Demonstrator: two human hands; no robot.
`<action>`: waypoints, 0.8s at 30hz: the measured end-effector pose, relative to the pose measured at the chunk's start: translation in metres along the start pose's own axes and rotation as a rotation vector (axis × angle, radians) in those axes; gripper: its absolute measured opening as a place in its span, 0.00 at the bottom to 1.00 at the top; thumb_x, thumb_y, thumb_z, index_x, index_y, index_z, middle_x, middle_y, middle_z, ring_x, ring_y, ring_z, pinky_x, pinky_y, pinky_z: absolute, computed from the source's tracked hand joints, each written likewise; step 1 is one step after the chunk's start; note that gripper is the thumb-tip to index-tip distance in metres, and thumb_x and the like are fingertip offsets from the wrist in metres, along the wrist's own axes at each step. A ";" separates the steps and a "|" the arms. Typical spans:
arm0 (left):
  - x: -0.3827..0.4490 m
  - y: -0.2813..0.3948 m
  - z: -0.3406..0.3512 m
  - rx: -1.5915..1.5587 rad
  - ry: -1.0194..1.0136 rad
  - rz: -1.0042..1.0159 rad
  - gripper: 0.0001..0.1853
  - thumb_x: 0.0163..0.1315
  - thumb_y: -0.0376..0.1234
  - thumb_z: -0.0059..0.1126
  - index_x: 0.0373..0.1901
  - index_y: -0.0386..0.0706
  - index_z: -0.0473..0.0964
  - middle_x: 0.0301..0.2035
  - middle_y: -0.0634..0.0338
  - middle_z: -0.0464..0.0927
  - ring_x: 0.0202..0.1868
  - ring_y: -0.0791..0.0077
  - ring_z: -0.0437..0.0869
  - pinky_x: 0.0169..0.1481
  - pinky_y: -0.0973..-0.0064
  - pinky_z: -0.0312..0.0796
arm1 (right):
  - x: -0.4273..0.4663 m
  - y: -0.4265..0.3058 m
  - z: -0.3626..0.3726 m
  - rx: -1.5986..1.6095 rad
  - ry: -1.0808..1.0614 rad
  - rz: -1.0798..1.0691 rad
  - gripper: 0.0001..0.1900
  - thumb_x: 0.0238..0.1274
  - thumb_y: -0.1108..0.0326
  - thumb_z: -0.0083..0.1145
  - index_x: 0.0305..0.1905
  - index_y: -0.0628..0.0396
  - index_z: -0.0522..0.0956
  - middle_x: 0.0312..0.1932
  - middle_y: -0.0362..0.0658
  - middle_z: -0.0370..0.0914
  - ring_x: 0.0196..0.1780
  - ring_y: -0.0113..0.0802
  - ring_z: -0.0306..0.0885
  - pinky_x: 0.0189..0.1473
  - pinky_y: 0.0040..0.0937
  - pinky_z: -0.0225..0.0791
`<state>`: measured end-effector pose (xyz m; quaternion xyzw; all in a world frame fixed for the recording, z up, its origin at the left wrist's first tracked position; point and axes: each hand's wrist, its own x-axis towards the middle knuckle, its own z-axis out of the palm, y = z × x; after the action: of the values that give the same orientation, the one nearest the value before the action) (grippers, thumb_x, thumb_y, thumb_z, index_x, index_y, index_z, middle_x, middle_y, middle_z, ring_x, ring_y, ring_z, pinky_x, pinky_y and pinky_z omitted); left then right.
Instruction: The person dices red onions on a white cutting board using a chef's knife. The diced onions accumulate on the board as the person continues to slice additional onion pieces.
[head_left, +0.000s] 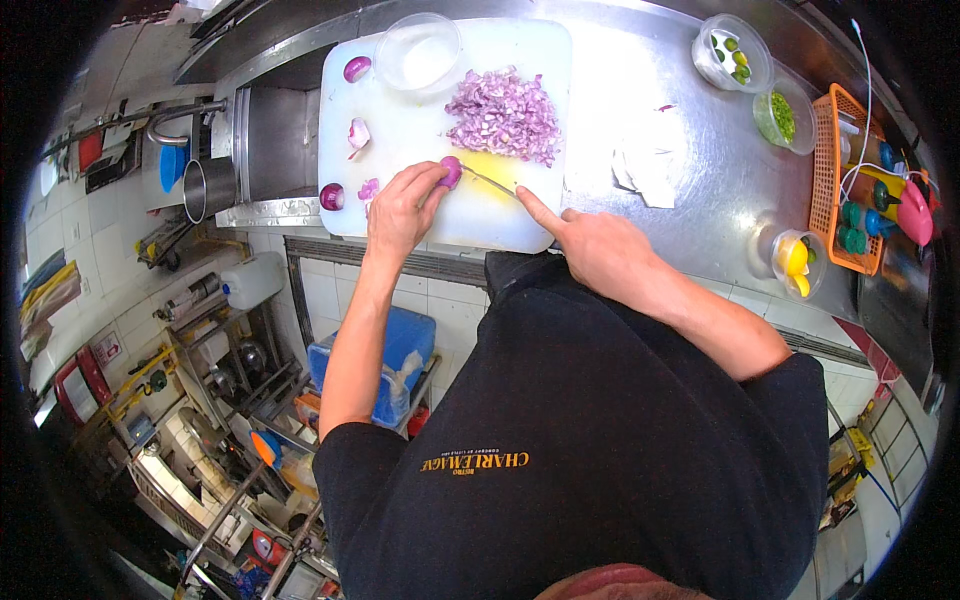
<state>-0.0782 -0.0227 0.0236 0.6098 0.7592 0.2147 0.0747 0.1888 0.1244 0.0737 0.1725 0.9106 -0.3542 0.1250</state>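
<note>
My left hand pinches a piece of red onion against the white cutting board. In my right hand is a kitchen knife, its handle hidden in my grip and my index finger stretched along its spine. The blade's tip meets the onion's right side. Beyond the knife lies a heap of diced red onion. Two cut onion pieces rest at the board's left, one unpeeled half near and another far. Between them sits a pale onion piece, and small scraps lie beside my left hand.
A clear plastic bowl stands on the board's far edge. Left of the board is a steel sink. On the steel counter are a crumpled white cloth, tubs of limes, chopped greens and lemons, and an orange basket of bottles.
</note>
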 end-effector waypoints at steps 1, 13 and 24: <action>0.000 0.000 0.000 0.003 0.002 0.003 0.15 0.59 0.29 0.75 0.48 0.42 0.86 0.48 0.55 0.87 0.48 0.59 0.90 0.51 0.67 0.82 | 0.003 -0.001 0.002 -0.007 0.010 -0.011 0.40 0.68 0.74 0.48 0.85 0.44 0.55 0.35 0.55 0.84 0.37 0.54 0.86 0.41 0.53 0.79; 0.000 -0.005 0.005 -0.013 0.032 0.024 0.14 0.58 0.28 0.75 0.46 0.42 0.86 0.46 0.56 0.88 0.46 0.59 0.90 0.49 0.68 0.83 | 0.018 -0.003 0.023 -0.007 -0.041 0.009 0.43 0.66 0.77 0.49 0.85 0.41 0.52 0.37 0.54 0.83 0.36 0.55 0.86 0.42 0.53 0.78; -0.008 -0.004 0.010 -0.001 0.114 0.031 0.14 0.57 0.29 0.75 0.46 0.43 0.86 0.45 0.57 0.87 0.46 0.59 0.90 0.48 0.66 0.83 | 0.002 -0.003 0.008 -0.026 -0.119 0.068 0.45 0.66 0.77 0.50 0.86 0.39 0.50 0.39 0.55 0.84 0.38 0.57 0.86 0.44 0.53 0.79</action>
<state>-0.0762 -0.0287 0.0111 0.6084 0.7525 0.2507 0.0284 0.1864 0.1173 0.0695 0.1803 0.8998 -0.3474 0.1931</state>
